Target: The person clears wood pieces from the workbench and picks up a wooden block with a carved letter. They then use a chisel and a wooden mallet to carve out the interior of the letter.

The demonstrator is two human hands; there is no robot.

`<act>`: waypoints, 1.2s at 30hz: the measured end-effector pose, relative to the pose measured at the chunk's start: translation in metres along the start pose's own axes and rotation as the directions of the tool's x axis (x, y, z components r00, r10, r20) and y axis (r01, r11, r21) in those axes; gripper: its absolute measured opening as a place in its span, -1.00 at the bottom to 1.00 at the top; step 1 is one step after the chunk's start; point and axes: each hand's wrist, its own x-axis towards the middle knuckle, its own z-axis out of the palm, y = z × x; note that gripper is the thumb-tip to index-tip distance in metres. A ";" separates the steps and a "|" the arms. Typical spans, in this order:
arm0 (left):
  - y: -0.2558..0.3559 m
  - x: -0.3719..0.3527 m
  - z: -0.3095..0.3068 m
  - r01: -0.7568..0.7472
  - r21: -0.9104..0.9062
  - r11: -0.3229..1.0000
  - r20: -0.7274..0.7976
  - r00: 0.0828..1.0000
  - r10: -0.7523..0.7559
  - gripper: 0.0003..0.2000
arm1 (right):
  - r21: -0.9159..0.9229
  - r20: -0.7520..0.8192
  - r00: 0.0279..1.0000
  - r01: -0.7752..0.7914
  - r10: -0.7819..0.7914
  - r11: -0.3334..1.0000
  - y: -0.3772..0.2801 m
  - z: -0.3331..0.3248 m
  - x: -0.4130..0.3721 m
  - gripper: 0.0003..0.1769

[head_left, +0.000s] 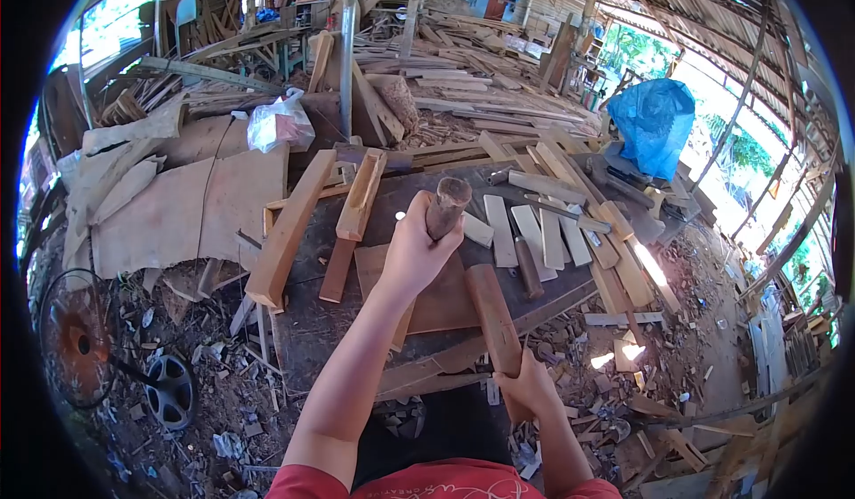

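My left hand (415, 244) is closed around a dark wooden handle (450, 203), whose worn, blunt end points up toward me. Whatever lies below that grip is hidden by the hand and forearm. Fingers of my right hand (532, 383) wrap the lower end of a thick brown wooden bar (494, 316), which slants up and away over the bench's near edge. Beneath my left forearm lies a flat brown board (445, 307) on the dark bench top (312, 276). To the right of the hands rests a tool with a wooden handle (529, 272).
Several pale wood blocks (501, 232) lie on the bench's right side, with longer beams (614, 267) beyond them. Cut posts (294, 232) stick out at the left. A blue plastic bag (655, 125) stands at the back right. Scraps litter the ground, and a metal pole (348, 53) rises behind.
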 end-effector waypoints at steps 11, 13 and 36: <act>-0.005 0.000 0.013 -0.069 0.121 0.990 0.060 0.996 0.062 -0.76 | 0.183 -0.541 0.756 0.533 -0.367 0.826 -0.026 -0.102 0.028 -0.17; 0.000 0.000 0.013 -0.045 0.156 0.987 0.080 0.996 0.033 -0.77 | 0.456 -0.540 0.785 0.576 -0.304 0.678 -0.046 -0.116 0.023 -0.18; -0.006 0.001 0.010 -0.077 0.097 0.992 0.084 0.994 0.069 -0.74 | 0.707 -0.517 0.791 0.611 -0.328 0.358 -0.073 -0.162 0.019 -0.19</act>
